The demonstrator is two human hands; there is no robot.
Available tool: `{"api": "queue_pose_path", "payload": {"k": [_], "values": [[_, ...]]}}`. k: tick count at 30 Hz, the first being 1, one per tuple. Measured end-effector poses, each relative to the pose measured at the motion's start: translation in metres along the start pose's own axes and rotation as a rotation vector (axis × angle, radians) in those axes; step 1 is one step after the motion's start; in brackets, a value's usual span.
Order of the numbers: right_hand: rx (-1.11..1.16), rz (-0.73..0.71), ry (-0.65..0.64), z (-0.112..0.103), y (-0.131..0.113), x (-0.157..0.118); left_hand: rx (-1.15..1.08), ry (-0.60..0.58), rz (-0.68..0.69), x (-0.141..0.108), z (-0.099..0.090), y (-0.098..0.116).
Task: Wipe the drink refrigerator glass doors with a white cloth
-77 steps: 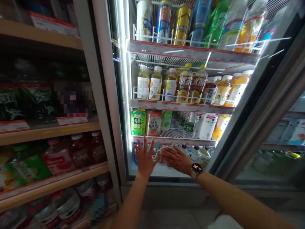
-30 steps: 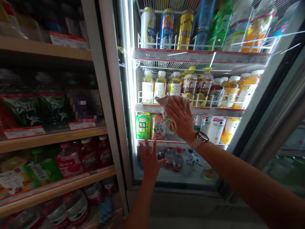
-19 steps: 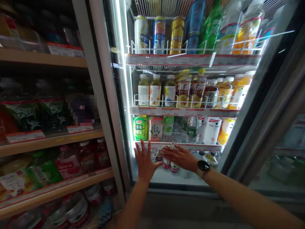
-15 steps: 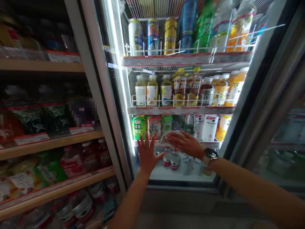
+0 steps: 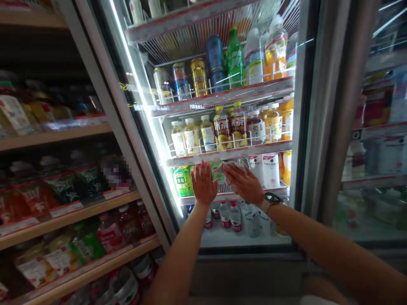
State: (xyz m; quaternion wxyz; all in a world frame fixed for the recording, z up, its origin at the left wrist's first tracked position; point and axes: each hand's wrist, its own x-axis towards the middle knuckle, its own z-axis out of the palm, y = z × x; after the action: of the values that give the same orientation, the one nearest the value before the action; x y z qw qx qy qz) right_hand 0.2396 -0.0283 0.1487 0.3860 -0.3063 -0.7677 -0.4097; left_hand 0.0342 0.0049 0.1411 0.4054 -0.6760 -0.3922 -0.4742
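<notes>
The left hand (image 5: 202, 183) lies open and flat on the glass door (image 5: 244, 241) of a drinks cooler, just beside the right hand (image 5: 243, 184), whose flat palm presses a crumpled cloth (image 5: 230, 170) to the pane. Bottled drinks (image 5: 208, 133) stand behind, on wire shelves (image 5: 229, 154).

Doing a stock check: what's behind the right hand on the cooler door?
A wire shelf and a green drink show around the right hand; the hand and its cloth hide whatever stands directly behind.
</notes>
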Motion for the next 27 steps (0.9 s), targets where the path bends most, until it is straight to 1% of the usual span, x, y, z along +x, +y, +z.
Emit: {"api": "queue_pose_path", "payload": {"k": [5,7,9,11,12,14,16,18,20,21,22,24,25,27], "values": [[0.011,-0.087,-0.026,0.015,-0.033,-0.054,-0.014,-0.012,-0.011,-0.008,0.002,0.001],[0.017,-0.115,-0.036,0.021,-0.041,-0.073,-0.002,-0.003,-0.003,-0.009,0.003,0.001],[0.016,-0.138,-0.061,0.025,-0.042,-0.083,0.016,0.013,0.005,-0.01,0.005,0.002],[0.016,-0.168,-0.077,0.024,-0.037,-0.078,0.029,0.018,0.007,-0.01,0.005,0.002],[0.019,-0.184,-0.074,0.021,-0.032,-0.069,0.027,0.015,0.005,-0.01,0.006,0.002],[0.016,-0.182,-0.063,0.013,-0.019,-0.039,0.011,-0.003,0.003,-0.01,0.006,0.002],[-0.012,-0.116,-0.039,0.003,-0.003,-0.001,-0.012,-0.009,0.003,-0.01,0.006,0.002],[-0.039,-0.033,0.013,-0.005,0.01,0.036,-0.021,0.001,0.001,-0.011,0.006,0.002],[-0.04,0.04,0.083,-0.01,0.018,0.063,-0.013,0.013,-0.004,-0.011,0.006,0.003],[-0.036,0.065,0.112,-0.01,0.02,0.069,-0.007,0.013,-0.004,-0.01,0.005,0.003],[-0.03,0.079,0.132,-0.009,0.019,0.071,-0.004,0.012,-0.005,-0.01,0.005,0.003],[-0.024,0.074,0.132,-0.004,0.011,0.06,-0.007,0.017,0.002,-0.01,0.004,0.004],[-0.023,0.053,0.112,0.0,0.005,0.047,-0.011,0.025,0.006,-0.009,0.003,0.004],[-0.017,-0.017,0.048,0.009,-0.011,0.013,-0.014,0.043,0.013,-0.009,0.003,0.005]]}}
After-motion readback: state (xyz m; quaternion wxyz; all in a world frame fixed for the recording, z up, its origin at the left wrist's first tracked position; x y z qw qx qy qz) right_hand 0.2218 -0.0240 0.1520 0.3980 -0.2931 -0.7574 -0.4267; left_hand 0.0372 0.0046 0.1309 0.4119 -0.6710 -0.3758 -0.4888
